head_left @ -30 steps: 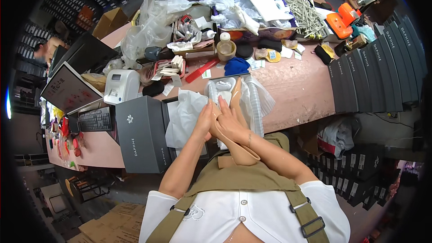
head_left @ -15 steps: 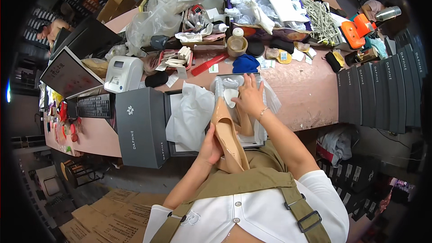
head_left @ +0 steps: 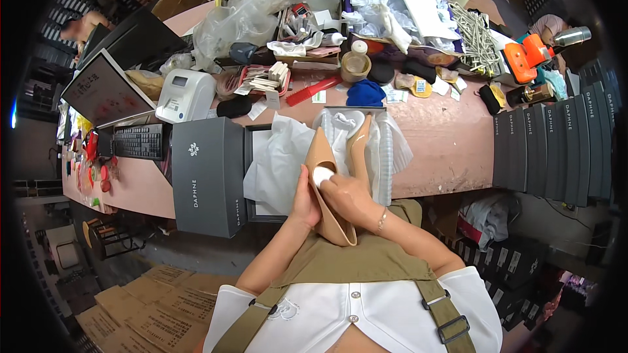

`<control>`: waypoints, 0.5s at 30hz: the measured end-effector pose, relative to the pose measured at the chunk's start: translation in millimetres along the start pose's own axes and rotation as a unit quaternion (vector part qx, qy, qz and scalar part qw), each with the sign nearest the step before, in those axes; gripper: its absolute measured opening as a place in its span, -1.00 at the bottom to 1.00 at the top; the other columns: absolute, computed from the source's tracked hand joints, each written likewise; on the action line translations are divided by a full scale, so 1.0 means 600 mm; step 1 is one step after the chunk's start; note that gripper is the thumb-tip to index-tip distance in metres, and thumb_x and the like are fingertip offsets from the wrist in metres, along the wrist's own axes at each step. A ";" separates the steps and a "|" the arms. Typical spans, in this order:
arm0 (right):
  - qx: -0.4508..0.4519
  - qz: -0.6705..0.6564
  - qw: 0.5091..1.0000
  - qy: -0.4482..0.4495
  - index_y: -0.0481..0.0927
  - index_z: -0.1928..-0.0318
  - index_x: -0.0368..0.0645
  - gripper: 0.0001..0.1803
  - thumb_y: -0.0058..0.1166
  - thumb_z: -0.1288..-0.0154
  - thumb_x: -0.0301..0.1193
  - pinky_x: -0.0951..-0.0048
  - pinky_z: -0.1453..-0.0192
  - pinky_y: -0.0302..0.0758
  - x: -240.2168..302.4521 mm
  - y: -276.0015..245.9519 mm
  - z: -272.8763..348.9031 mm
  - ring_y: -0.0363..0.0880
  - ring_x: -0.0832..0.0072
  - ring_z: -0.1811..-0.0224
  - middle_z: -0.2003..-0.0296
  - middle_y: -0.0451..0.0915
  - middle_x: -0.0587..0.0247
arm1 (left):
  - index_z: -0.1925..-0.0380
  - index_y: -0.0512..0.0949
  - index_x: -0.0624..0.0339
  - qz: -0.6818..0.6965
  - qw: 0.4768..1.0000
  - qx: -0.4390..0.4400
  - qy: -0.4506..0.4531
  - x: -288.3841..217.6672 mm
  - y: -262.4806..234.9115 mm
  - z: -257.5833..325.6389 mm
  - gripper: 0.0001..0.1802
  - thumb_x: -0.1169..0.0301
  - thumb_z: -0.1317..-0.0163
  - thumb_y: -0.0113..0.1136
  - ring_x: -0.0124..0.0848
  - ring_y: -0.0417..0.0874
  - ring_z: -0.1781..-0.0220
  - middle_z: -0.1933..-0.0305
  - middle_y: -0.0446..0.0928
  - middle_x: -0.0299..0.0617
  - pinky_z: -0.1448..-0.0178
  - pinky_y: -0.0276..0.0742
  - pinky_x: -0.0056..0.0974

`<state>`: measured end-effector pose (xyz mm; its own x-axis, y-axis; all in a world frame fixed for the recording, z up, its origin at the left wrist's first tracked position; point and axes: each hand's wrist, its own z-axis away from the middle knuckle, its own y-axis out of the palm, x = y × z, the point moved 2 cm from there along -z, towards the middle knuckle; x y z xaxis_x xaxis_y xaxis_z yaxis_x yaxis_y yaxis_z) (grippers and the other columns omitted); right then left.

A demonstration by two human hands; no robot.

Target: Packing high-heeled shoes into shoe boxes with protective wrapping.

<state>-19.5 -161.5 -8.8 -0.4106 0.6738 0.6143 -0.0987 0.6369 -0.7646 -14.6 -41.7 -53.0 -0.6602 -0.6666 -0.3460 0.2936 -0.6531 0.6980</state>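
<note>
My left hand (head_left: 305,204) is closed around the side of a glossy beige pointed pump (head_left: 320,148), its toe aimed away from me. A white rounded shoe insert (head_left: 322,175) is pinched in my right hand (head_left: 348,197) at the shoe's opening; the part behind my fingers is hidden. Just right of this shoe, a second beige pump (head_left: 358,150) lies in the open grey shoebox (head_left: 268,217). White tissue paper (head_left: 278,157) spreads over the box's left part, and ribbed clear wrapping (head_left: 386,157) lies along its right side.
At the left stands a closed dark grey shoebox (head_left: 208,176), beside a keyboard (head_left: 139,142) and a white label printer (head_left: 185,96). Along the back are a red comb (head_left: 314,90), a blue cloth (head_left: 365,93) and an orange tape dispenser (head_left: 523,59). Grey shoeboxes (head_left: 553,140) line the right.
My right hand has come back toward me from the box's far part, bringing the white insert to the shoe's opening. The held pump has tilted and shifted slightly.
</note>
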 end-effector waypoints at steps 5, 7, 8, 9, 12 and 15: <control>-0.008 -0.105 0.993 0.052 0.57 0.31 -0.24 -0.85 0.14 -0.14 -0.42 0.20 0.36 0.51 -0.048 0.002 -0.035 0.58 0.13 0.45 0.43 0.55 0.03 | -0.12 0.37 0.15 -0.029 0.999 -0.037 0.016 0.012 0.002 -0.001 -0.36 -0.16 -0.32 -0.09 -0.25 0.48 -0.12 -0.08 0.47 -0.15 -0.23 0.39 -0.13; 0.010 -0.092 0.985 0.148 0.60 0.24 -0.28 -0.73 0.19 -0.14 -0.33 0.21 0.26 0.55 -0.062 -0.042 -0.055 0.63 0.11 0.39 0.37 0.62 -0.02 | -0.13 0.36 0.19 -0.022 1.000 -0.004 -0.016 0.013 -0.033 -0.002 -0.29 -0.22 -0.30 -0.14 -0.15 0.55 -0.03 -0.01 0.51 -0.02 -0.16 0.46 -0.04; -0.049 0.020 0.989 0.135 0.61 0.28 -0.25 -0.74 0.20 -0.14 -0.30 0.20 0.22 0.55 -0.106 -0.046 -0.072 0.63 0.10 0.33 0.37 0.63 0.01 | -0.13 0.35 0.21 -0.018 0.999 0.013 -0.031 0.015 -0.046 -0.005 -0.25 -0.25 -0.29 -0.17 -0.09 0.58 0.01 0.03 0.53 0.04 -0.12 0.49 0.00; -0.109 0.133 0.978 0.120 0.62 0.32 -0.23 -0.75 0.20 -0.13 -0.27 0.19 0.17 0.54 -0.163 -0.040 -0.085 0.62 0.09 0.28 0.36 0.64 0.04 | -0.10 0.36 0.24 0.001 0.999 -0.022 -0.029 0.014 -0.034 0.000 -0.24 -0.26 -0.28 -0.17 -0.03 0.62 0.12 0.12 0.55 0.11 -0.04 0.55 0.05; 0.041 0.197 0.936 0.290 0.61 0.33 -0.16 -0.78 0.18 -0.07 -0.29 0.15 0.10 0.48 -0.284 -0.011 -0.109 0.58 0.12 0.17 0.35 0.60 0.11 | -0.09 0.38 0.23 -0.009 1.000 0.001 -0.026 0.006 -0.017 0.013 -0.25 -0.26 -0.28 -0.18 -0.07 0.61 0.06 0.08 0.54 0.09 -0.08 0.55 0.05; -0.057 0.227 0.949 0.212 0.57 0.31 -0.12 -0.81 0.16 -0.03 -0.36 0.12 0.14 0.38 -0.296 0.022 -0.104 0.57 0.21 0.19 0.42 0.59 0.16 | -0.09 0.38 0.23 0.016 1.000 -0.009 -0.019 0.004 -0.012 0.012 -0.28 -0.22 -0.27 -0.12 -0.10 0.59 0.01 0.01 0.51 0.07 -0.08 0.56 0.04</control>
<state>108.8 -249.8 -115.8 0.0163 0.9633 0.2680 0.1101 0.2647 -0.9580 -23.1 -36.3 -54.4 -0.6763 -0.6730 -0.2997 0.3273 -0.6389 0.6962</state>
